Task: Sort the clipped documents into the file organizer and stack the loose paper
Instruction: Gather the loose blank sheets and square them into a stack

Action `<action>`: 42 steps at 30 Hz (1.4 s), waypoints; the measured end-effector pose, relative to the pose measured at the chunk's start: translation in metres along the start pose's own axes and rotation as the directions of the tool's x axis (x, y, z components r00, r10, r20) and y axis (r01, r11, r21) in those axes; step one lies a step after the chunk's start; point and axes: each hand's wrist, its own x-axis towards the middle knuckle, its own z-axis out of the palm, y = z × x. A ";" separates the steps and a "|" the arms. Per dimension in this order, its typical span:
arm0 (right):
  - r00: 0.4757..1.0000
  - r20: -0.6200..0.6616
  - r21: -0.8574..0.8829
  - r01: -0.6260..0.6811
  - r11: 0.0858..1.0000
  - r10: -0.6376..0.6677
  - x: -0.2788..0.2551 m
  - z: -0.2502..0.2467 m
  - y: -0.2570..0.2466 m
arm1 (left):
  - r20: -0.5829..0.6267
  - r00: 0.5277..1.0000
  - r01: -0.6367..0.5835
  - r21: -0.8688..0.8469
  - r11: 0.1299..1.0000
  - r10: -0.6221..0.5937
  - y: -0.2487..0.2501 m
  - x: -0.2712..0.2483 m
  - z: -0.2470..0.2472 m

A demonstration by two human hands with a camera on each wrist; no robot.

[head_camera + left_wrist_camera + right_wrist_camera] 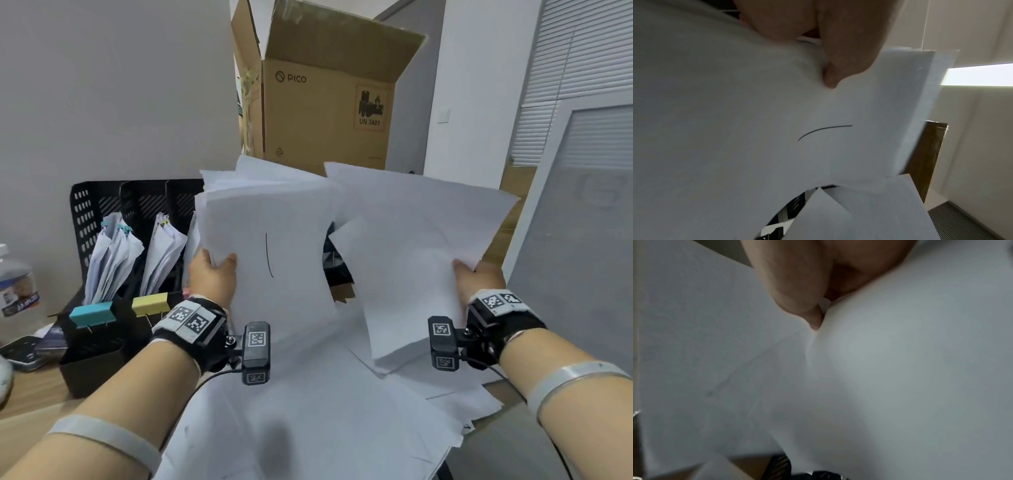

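Note:
My left hand (215, 274) grips a thick bundle of loose white paper (270, 246) by its left edge, held upright above the desk; its front sheet bears a thin curved pen line (824, 131). My right hand (479, 277) pinches a second, thinner bunch of white sheets (411, 260) by the right edge, thumb on top (805, 309). More loose sheets (308, 428) lie spread on the desk below. A black mesh file organizer (102, 212) stands at the left with clipped documents (113, 253) in its slots.
A teal binder clip (91, 313) and a yellow one (150, 304) sit on a black tray's rim. An open cardboard box (325, 109) stands behind. A plastic bottle (15, 284) is at far left, a grey panel (575, 260) at right.

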 end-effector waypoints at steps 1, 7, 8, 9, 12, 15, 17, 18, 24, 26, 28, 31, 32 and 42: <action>1.000 -0.006 0.020 -0.022 1.000 0.022 -0.001 -0.004 0.002 | 0.004 1.000 0.004 0.000 1.000 -0.004 0.002 -0.004 0.002; 0.992 -0.035 0.138 -0.119 0.983 0.125 -0.014 -0.032 0.008 | 0.179 0.975 0.117 0.076 0.990 -0.129 -0.006 -0.020 0.022; 0.990 -0.041 0.160 -0.125 0.979 0.134 -0.016 -0.034 0.011 | 0.211 0.962 0.155 0.112 0.981 -0.176 -0.011 -0.025 0.026; 0.989 -0.045 0.166 -0.129 0.978 0.138 -0.019 -0.035 0.012 | 0.259 0.941 0.187 0.142 0.972 -0.219 -0.017 -0.029 0.030; 0.994 0.035 0.086 -0.109 0.990 0.106 -0.034 -0.027 0.012 | 0.389 0.852 0.276 0.235 0.932 -0.350 -0.039 -0.043 0.043; 0.979 0.187 -0.002 -0.086 0.996 0.085 -0.058 -0.010 0.014 | 0.423 0.755 0.414 0.284 0.865 -0.501 -0.057 -0.058 0.050; 0.959 0.269 -0.042 -0.076 0.996 0.084 -0.075 0.005 0.018 | 0.426 0.706 0.508 0.251 0.824 -0.565 -0.068 -0.065 0.048; 0.948 0.301 -0.071 -0.082 0.994 0.100 -0.082 0.013 0.021 | 0.443 0.681 0.558 0.201 0.805 -0.583 -0.079 -0.061 0.048; 0.804 0.554 -0.114 -0.183 0.976 0.216 -0.108 0.049 0.025 | 0.613 0.496 0.662 0.192 0.724 -0.616 -0.072 -0.075 0.027; 0.723 0.629 -0.075 -0.309 0.948 0.286 -0.115 0.049 0.022 | 0.627 0.488 0.642 0.214 0.736 -0.607 -0.073 -0.076 0.024; 0.682 0.667 -0.099 -0.319 0.943 0.301 -0.120 0.042 0.019 | 0.594 0.518 0.614 0.242 0.751 -0.615 -0.076 -0.079 0.024; 0.638 0.723 -0.072 -0.315 0.946 0.267 -0.123 0.034 0.015 | 0.531 0.622 0.526 0.262 0.809 -0.576 -0.079 -0.086 0.030; 0.632 0.733 -0.041 -0.330 0.943 0.253 -0.124 0.032 0.015 | 0.506 0.653 0.503 0.266 0.823 -0.563 -0.084 -0.086 0.033; 0.498 0.844 0.038 -0.428 0.903 0.200 -0.146 0.035 0.022 | 0.333 0.824 0.151 0.650 0.745 -0.458 -0.063 -0.090 0.041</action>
